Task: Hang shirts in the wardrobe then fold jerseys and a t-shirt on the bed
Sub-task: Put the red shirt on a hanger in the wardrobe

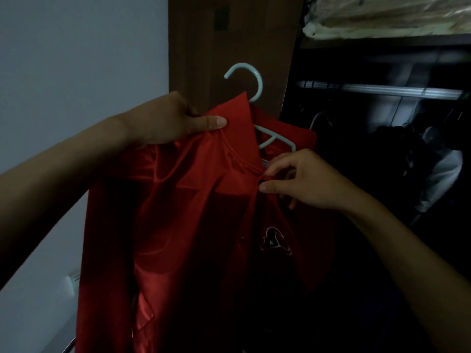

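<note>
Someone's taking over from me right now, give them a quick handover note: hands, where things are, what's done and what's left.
Left hand grips the red shirt at its collar and shoulder, holding it up.
Right hand pinches the placket below the collar.
The shirt sits on a white hanger, hook free, in front of the wardrobe's wooden panel.
The rail is to the right, with dark clothes below.
Done: shirt on hanger.
Left: likely finish the collar, hook it on the rail, then the folding.
</note>
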